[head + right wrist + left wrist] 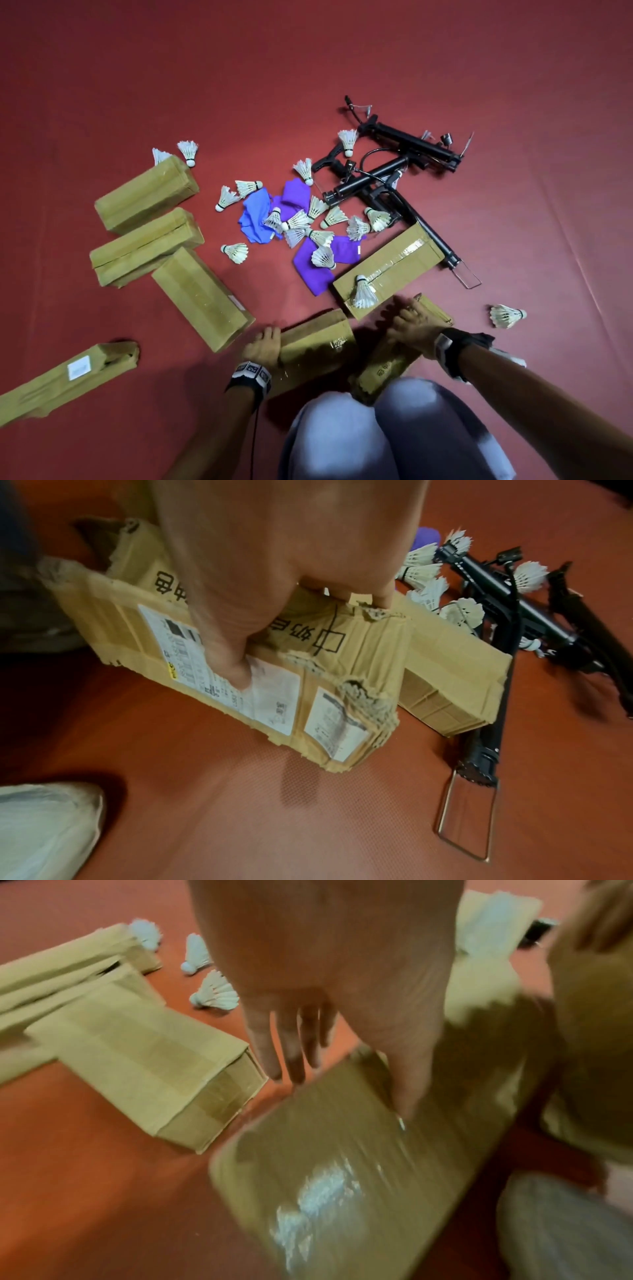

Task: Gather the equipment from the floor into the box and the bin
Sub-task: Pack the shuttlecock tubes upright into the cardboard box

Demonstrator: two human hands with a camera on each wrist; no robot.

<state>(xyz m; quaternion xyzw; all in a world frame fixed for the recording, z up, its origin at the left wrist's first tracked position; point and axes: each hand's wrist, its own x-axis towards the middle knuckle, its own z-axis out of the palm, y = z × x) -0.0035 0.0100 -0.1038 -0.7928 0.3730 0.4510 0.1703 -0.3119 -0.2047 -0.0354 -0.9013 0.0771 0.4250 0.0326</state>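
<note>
I crouch on a red floor. My left hand (265, 342) (346, 1088) rests at the left end of a taped cardboard box (317, 346) (335, 1164). Its thumb lies on the box top and its straight fingers (291, 1053) hang beside the edge. My right hand (411, 322) (298, 637) grips a torn, labelled cardboard box (387, 371) (335, 669) from above, thumb on its side label. Several white shuttlecocks (298, 222) lie scattered over purple cloths (315, 270). Black folding poles (407, 137) (507, 596) lie behind them.
Several more long cardboard boxes (147, 192) (137, 1053) lie to the left, another (390, 267) (452, 669) just beyond my right hand with a shuttlecock on it. A lone shuttlecock (507, 315) lies at the right. My knees (376, 428) are below the hands.
</note>
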